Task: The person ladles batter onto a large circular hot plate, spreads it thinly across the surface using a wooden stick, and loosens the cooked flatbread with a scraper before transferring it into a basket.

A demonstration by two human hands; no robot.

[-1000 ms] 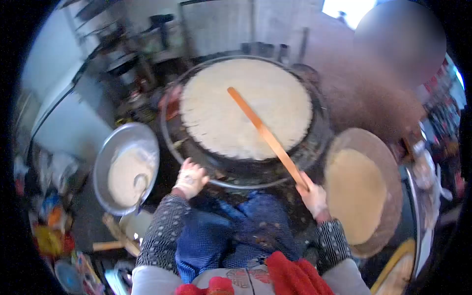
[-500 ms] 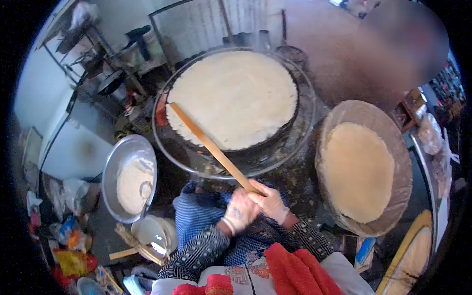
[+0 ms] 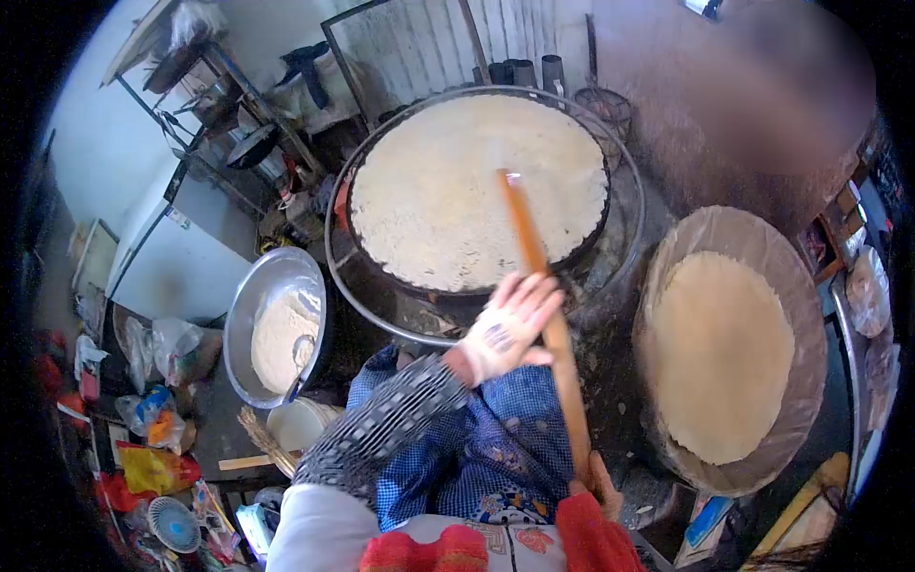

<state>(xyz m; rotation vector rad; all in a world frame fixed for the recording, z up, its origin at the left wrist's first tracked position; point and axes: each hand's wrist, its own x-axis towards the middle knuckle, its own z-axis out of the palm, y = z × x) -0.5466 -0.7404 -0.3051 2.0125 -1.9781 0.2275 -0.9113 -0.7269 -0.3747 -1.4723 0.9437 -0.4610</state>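
A long flat wooden stick (image 3: pixel 564 377) slants up from my lap, its far end over a wide pale flatbread sheet (image 3: pixel 467 181) on a round griddle. My left hand (image 3: pixel 510 324), in a whitish glove, lies against the middle of the stick with its fingers stretched out and apart. Low by the red cloth, my right hand (image 3: pixel 602 486) is closed round the stick's near end, partly hidden by that cloth. A metal ring (image 3: pixel 381 329) surrounds the griddle. Left of my knees, a steel bowl (image 3: pixel 236 348) holds pale batter with a ladle in it.
To the right is a large lined basket (image 3: pixel 805 381) with a stack of pale flatbread (image 3: pixel 720 353). A white bucket (image 3: pixel 300 424) and a straw brush (image 3: pixel 262 439) are below the bowl. Another person, blurred, is at upper right. Bags and packets (image 3: pixel 157 467) crowd the lower left.
The stick has swung rightward and nearer my body, its tip now over the sheet's middle. My hands, together before, are apart: right at the near end, left higher. The view has shifted.
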